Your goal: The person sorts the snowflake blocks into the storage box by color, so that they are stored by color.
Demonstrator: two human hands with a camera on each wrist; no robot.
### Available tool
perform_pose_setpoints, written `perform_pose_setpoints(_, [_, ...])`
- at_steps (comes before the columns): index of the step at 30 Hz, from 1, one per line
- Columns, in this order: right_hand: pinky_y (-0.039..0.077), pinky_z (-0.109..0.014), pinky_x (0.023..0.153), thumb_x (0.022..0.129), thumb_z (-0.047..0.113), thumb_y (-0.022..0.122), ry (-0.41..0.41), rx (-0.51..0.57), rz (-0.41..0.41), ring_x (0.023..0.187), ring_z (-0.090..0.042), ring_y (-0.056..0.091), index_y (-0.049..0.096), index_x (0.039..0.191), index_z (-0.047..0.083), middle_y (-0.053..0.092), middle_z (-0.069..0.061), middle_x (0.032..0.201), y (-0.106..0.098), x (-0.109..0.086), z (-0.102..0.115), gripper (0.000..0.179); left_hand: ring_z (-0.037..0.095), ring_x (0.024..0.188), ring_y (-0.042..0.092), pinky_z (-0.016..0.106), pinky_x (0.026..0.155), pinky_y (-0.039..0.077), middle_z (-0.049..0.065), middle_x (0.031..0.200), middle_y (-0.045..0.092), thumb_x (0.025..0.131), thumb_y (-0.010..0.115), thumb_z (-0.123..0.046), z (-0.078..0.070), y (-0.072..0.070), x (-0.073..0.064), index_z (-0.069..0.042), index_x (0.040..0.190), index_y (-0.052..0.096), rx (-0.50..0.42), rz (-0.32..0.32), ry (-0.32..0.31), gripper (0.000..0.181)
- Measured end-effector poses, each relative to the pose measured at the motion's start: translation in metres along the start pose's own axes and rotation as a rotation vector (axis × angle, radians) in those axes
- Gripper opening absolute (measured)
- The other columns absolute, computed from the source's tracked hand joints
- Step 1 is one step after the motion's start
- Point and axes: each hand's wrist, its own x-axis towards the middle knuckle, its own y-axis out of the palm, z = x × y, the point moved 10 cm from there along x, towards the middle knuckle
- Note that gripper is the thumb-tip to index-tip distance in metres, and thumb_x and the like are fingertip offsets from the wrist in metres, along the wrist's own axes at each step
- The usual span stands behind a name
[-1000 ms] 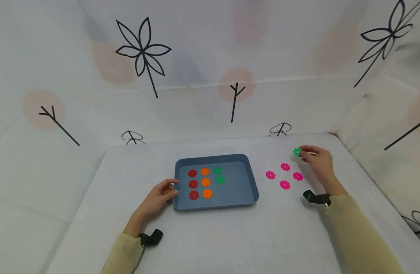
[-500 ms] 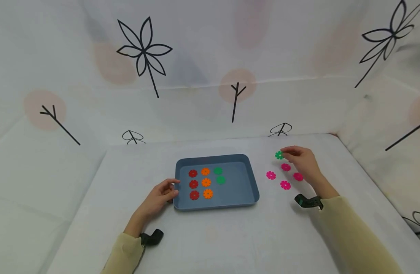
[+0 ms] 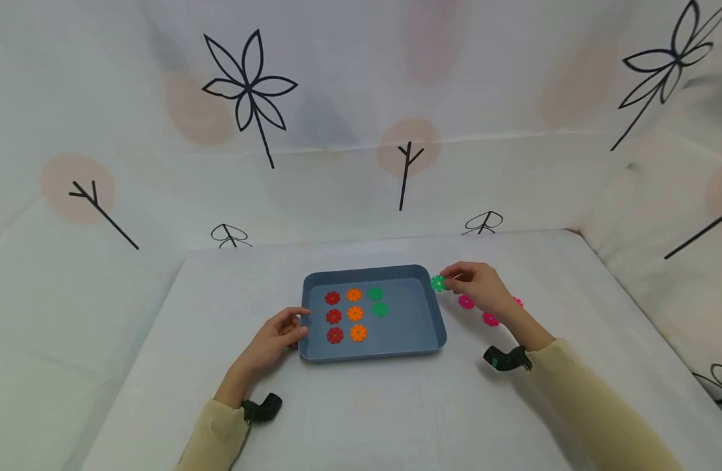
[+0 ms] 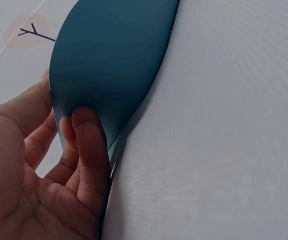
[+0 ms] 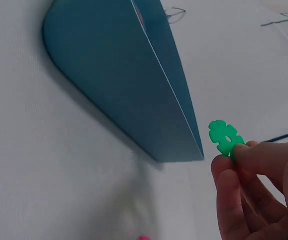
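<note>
Head: R hand (image 3: pixel 479 288) pinches a green flower disc (image 3: pixel 437 283) btwn thumb & fingertips, in the air by the near-side rim of the blue-grey tray (image 3: pixel 411 327). L hand (image 3: pixel 275 333) grips the tray's opposite end, fingers bent at the rim, some tucked out of sight. In the tray, nearest L hand: col. of 3 red flower discs (image 3: pixel 334 316), then 3 orange flower discs (image 3: pixel 355 314), then 2 loose green flower discs (image 3: pixel 380 309). Pink flower discs (image 3: pixel 466 301) lie on the white cloth (image 3: pixel 361 412) under/beside R hand & wrist; two show well, one is a sliver past the wrist, a fourth is blocked. Both khaki sleeves (image 3: pixel 596 405) run off the bottom edge.

Vs 1 s ago: R hand + its disc have come from beyond the pinks to the tray; at 0.5 s ago they were above them, w/ all four pinks visible. L hand & tray discs unchanged.

L wrist: fingers curl against the tray's outer wall, one digit's tip lost behind the rim. Tray cut off up top; its contents don't show.

R wrist: thumb pressed on the disc, part covered, a gap btwn it & the tray corner. Tray cut off above; pink speck at bottom edge, prob. a disc.
</note>
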Motion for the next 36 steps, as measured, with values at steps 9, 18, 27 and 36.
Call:
perform_pose_setpoints(9, [0.056, -0.039, 0.076, 0.092, 0.01, 0.071, -0.059, -0.009, 0.071, 0.09, -0.026, 0.064, 0.073, 0.107, 0.008, 0.07, -0.005, 0.099, 0.032, 0.001, 0.018, 0.015, 0.016, 0.076, 0.052, 0.025, 0.07, 0.048, 0.01, 0.095, 0.05, 0.099, 0.064, -0.016, 0.001, 0.002, 0.0, -0.002, 0.135, 0.055, -0.007, -0.003, 0.02, 0.04])
perform_pose_setpoints(18, [0.054, -0.032, 0.073, 0.092, 0.009, 0.071, -0.142, -0.017, 0.128, 0.087, -0.023, 0.063, 0.074, 0.105, 0.007, 0.07, -0.005, 0.099, 0.052, 0.005, 0.034, 0.014, 0.016, 0.076, 0.053, 0.025, 0.071, 0.049, 0.011, 0.095, 0.05, 0.098, 0.065, -0.016, 0.002, 0.001, -0.002, -0.003, 0.135, 0.056, -0.017, -0.015, 0.01, 0.04])
perform_pose_setpoints(27, [0.053, -0.03, 0.075, 0.091, 0.005, 0.07, -0.2, -0.095, 0.274, 0.084, -0.017, 0.062, 0.076, 0.101, 0.008, 0.071, -0.001, 0.097, 0.075, 0.014, 0.047, 0.012, 0.017, 0.076, 0.052, 0.025, 0.07, 0.048, 0.01, 0.096, 0.05, 0.099, 0.064, -0.017, 0.001, -0.001, 0.0, -0.003, 0.135, 0.056, -0.006, -0.014, 0.027, 0.039])
perform_pose_setpoints(36, [0.052, -0.034, 0.077, 0.091, 0.007, 0.07, -0.197, -0.112, 0.474, 0.082, -0.016, 0.063, 0.076, 0.102, 0.008, 0.072, 0.0, 0.095, 0.103, 0.023, 0.054, 0.013, 0.017, 0.076, 0.052, 0.025, 0.07, 0.048, 0.011, 0.097, 0.05, 0.099, 0.064, -0.018, 0.001, -0.001, 0.001, -0.005, 0.135, 0.056, 0.005, -0.013, 0.028, 0.039])
